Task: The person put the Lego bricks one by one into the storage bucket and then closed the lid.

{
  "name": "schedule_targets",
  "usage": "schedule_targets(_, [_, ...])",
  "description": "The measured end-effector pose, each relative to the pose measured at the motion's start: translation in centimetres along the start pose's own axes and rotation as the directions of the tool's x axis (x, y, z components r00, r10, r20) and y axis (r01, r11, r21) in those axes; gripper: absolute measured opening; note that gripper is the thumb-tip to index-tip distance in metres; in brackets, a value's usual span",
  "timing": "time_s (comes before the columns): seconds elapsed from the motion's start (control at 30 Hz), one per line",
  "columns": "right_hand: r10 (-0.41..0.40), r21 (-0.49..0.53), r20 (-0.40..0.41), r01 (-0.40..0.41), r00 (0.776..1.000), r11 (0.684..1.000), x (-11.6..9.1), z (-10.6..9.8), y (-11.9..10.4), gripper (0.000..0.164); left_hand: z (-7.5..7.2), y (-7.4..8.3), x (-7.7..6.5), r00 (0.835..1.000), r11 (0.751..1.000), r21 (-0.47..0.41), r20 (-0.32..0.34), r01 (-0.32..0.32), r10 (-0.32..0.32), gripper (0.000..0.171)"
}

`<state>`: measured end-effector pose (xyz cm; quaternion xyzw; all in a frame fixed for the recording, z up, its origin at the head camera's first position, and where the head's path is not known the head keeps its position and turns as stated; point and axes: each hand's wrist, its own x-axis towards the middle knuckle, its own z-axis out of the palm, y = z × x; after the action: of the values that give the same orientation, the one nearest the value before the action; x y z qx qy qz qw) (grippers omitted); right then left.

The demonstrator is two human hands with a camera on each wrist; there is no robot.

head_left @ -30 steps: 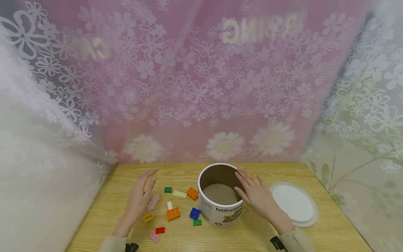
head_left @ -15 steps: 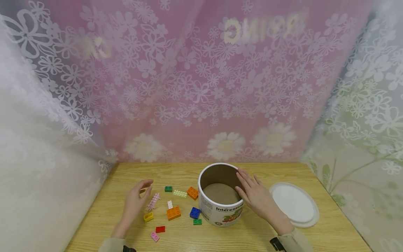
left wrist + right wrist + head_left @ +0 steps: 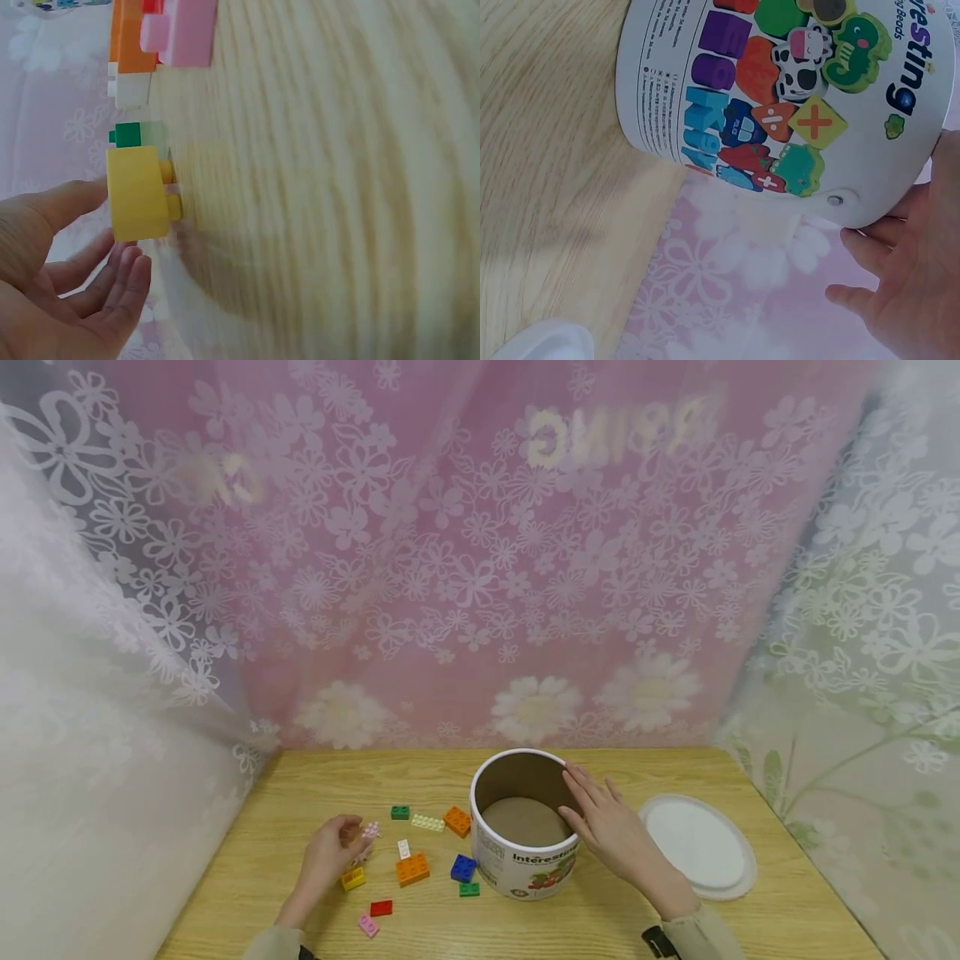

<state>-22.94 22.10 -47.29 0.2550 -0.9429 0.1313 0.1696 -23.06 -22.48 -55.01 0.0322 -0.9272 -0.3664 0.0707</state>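
My left hand (image 3: pixel 327 860) is at the left group of bricks. Its thumb and curled fingers are at a pink studded piece (image 3: pixel 372 831), which shows on both sides of the thumb. In the left wrist view a yellow brick (image 3: pixel 137 193) hides the fingertips' grip. My right hand (image 3: pixel 618 835) rests on the right rim of a white printed bucket (image 3: pixel 517 868), fingers fairly straight. The bucket stands upright without its lid, and its brown bottom shows. In the right wrist view the fingers (image 3: pixel 866 251) touch the bucket's edge.
Between hand and bucket lie orange (image 3: pixel 412 869), white (image 3: pixel 403 849), dark green (image 3: pixel 400 812), cream (image 3: pixel 427 822), blue (image 3: pixel 462 868) and bright green (image 3: pixel 468 890) bricks. Red (image 3: pixel 381 907) and pink (image 3: pixel 367 926) ones lie nearer. A white lid (image 3: pixel 697 845) lies right. Curtains hang around the table.
My left hand has lowered onto the pink studded piece, its fingers drawing in and curling. The right hand has stayed on the bucket's rim.
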Motion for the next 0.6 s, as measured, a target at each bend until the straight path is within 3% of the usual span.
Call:
schedule_targets(0.2, [-0.014, -0.038, -0.003, 0.014, 1.000, 0.999, -0.21, -0.25, 0.22, 0.060, 0.08, -0.25, 0.27, 0.997, 0.997, 0.049, 0.047, 0.055, -0.057, 0.027])
schedule_targets(0.6, [-0.035, -0.056, -0.034, 0.033, 0.999, 0.998, -0.45, 0.14, 0.50, 0.060, 0.05, 0.48, 0.59, 0.996, 0.995, 0.072, 0.062, 0.063, -0.068, 0.025])
